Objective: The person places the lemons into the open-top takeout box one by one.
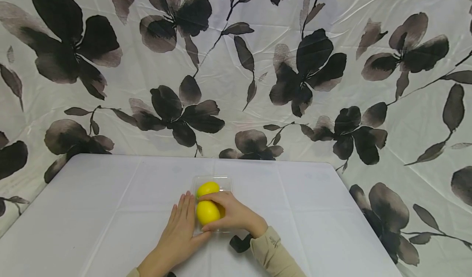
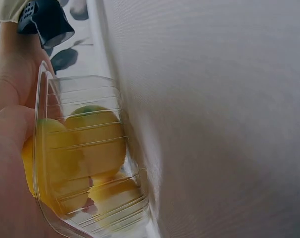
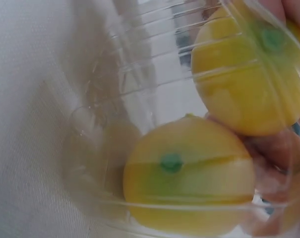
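A clear plastic container (image 1: 229, 182) stands on the table with yellow lemons in it. My right hand (image 1: 236, 211) reaches in from the right and grips the nearer lemon (image 1: 207, 213) between thumb and fingers. Just beyond it lies another lemon (image 1: 208, 188). Straight-fingered, my left hand (image 1: 180, 228) lies along the container's left side, its thumb near the front edge. Through the ribbed wall the left wrist view shows the held lemon (image 2: 60, 168) higher up, with a lemon (image 2: 100, 141) and part of a third (image 2: 117, 196) behind. Green ends mark two lemons (image 3: 189, 178) in the right wrist view.
A white cloth covers the table (image 1: 317, 219). Behind it hangs a white curtain (image 1: 243, 117) with dark flowers. By my right wrist is a black device (image 1: 239, 243), also in the left wrist view.
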The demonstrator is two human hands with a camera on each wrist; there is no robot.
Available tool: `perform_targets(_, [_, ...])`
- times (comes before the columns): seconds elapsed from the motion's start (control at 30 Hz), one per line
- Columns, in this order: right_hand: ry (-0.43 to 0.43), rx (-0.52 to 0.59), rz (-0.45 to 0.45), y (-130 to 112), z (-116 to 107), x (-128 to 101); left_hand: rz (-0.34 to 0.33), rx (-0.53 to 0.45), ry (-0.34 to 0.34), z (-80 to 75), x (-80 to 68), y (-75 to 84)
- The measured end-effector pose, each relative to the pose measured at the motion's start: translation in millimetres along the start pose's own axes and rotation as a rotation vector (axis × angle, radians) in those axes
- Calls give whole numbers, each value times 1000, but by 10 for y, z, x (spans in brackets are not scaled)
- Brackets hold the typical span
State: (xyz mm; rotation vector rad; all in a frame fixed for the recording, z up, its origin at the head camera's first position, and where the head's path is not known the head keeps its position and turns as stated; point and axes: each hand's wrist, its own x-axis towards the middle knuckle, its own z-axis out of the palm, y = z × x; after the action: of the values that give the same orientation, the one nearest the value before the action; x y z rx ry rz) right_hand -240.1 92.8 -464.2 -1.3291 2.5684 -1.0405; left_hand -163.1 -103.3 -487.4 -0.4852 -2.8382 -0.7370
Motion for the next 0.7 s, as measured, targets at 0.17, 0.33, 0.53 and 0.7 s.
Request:
perform_targets(0.17, [-13,-25,-15,-15,-7,2,-7,-11,1,-4,5,8])
perform_targets(0.33, [-25,-38,-42,-6,-24,-6,-16,-20,1,-1,12,12])
perform_targets(0.53, [-36,-32,-110,18,-29,-13,-24,-6,4,3,30,18])
perform_targets(0.7, [-42,-46,-128,4,-17,-7,-23,-3,-5,-4,28,15])
